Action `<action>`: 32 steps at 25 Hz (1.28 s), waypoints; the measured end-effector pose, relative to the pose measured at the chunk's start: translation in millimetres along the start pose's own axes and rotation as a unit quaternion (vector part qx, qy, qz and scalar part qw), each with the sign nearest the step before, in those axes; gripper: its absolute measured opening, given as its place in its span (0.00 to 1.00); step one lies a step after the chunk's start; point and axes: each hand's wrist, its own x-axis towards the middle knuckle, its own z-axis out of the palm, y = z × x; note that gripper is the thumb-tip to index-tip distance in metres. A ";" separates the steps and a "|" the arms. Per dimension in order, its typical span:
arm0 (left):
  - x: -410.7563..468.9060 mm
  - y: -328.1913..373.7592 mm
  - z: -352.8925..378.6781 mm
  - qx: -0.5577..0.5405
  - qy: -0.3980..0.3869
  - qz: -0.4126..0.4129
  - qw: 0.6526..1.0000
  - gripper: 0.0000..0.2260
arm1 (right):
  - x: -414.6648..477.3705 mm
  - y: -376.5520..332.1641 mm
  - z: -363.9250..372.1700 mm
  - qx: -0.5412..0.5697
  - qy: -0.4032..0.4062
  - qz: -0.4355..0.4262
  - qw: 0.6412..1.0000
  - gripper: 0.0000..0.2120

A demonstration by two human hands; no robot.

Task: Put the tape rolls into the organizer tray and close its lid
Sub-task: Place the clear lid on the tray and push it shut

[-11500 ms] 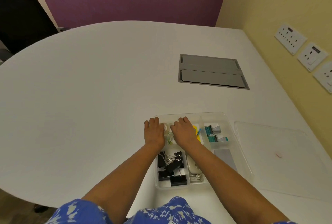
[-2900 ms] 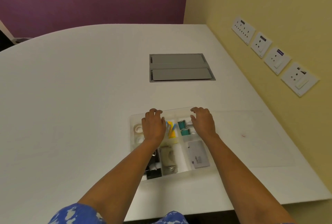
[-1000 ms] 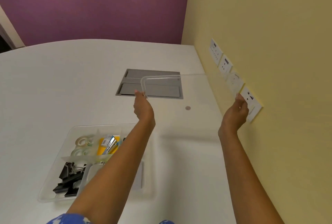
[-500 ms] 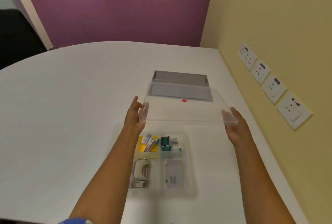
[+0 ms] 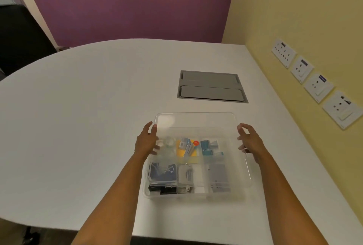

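We hold the clear plastic lid [image 5: 196,125] over the clear compartmented organizer tray [image 5: 196,191] on the white table [image 5: 78,107].
From the head view, our left hand [image 5: 146,141] and right hand [image 5: 249,140] grip opposite lid edges, wrists level, presumably to line up its corners; the clear tape rolls [image 5: 166,142] lie in the tray's far-left compartment.

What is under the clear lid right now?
Under the lid, the organizer tray shows tape rolls far-left, binder clips near-left. Haze and the left hand obscure finer detail.
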 end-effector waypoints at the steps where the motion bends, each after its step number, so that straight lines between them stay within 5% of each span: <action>1: -0.6 -7.4 2.5 0.056 0.035 0.001 0.998 0.20 | -0.4 6.1 7.1 -0.046 0.009 -0.004 0.999 0.19; 4: -3.2 -25.6 10.6 0.171 0.101 0.014 0.980 0.18 | 0.9 29.0 24.4 -0.185 0.020 -0.027 0.982 0.19; 9: -3.7 -33.5 23.6 0.187 0.149 -0.023 0.971 0.16 | -0.4 41.2 42.1 -0.273 0.021 -0.048 0.961 0.19; 15: 11.1 -31.3 34.8 0.307 0.192 -0.059 0.930 0.18 | 22.4 29.6 44.7 -0.208 0.062 -0.044 0.975 0.16; 32: 82.3 -21.0 48.7 0.096 0.208 -0.117 0.966 0.16 | 83.1 5.7 66.6 0.033 0.037 0.115 0.992 0.20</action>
